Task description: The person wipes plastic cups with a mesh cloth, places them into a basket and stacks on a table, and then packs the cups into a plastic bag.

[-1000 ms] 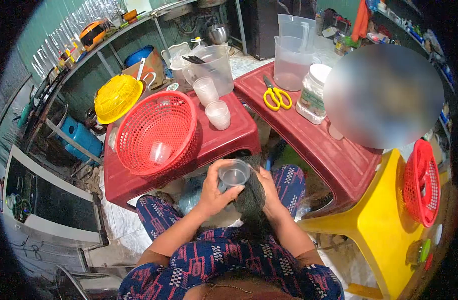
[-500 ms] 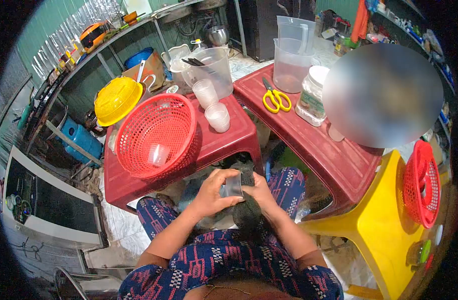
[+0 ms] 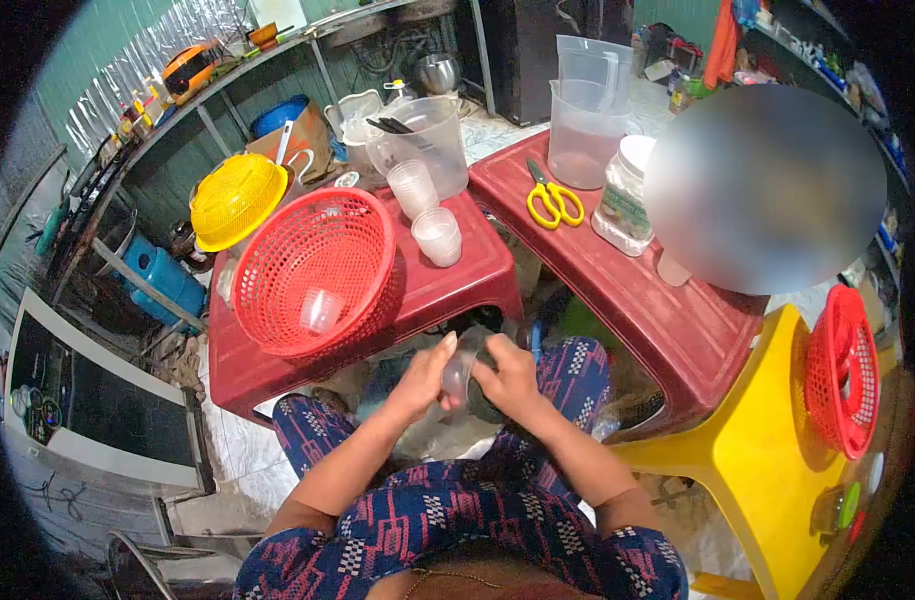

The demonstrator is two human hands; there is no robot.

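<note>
Between my hands, above my lap, is a small clear plastic cup (image 3: pixel 458 374). My left hand (image 3: pixel 423 382) is closed around its left side, thumb up along the wall. On the other side my right hand (image 3: pixel 510 378) has its fingers curled against the cup. A dark cloth shows only as a patch below the right fingers; the rest is hidden by the hand. Another clear cup (image 3: pixel 322 311) lies in the red colander basket (image 3: pixel 378 290) in front of me. Stacked clear cups (image 3: pixel 437 240) stand to the right of that basket.
Two red plastic tables (image 3: pixel 468 295) stand ahead. Yellow-handled scissors (image 3: pixel 555 203), a white-lidded jar (image 3: pixel 623 205) and clear pitchers (image 3: pixel 578 150) are on the right one. A yellow stool (image 3: pixel 758 430) holds a red basket (image 3: pixel 844 385). A yellow colander (image 3: pixel 238 200) sits at the back left.
The dark cloth that hung from my right hand is now mostly out of sight. My right hand has turned, its knuckles now up, and the cup has tilted.
</note>
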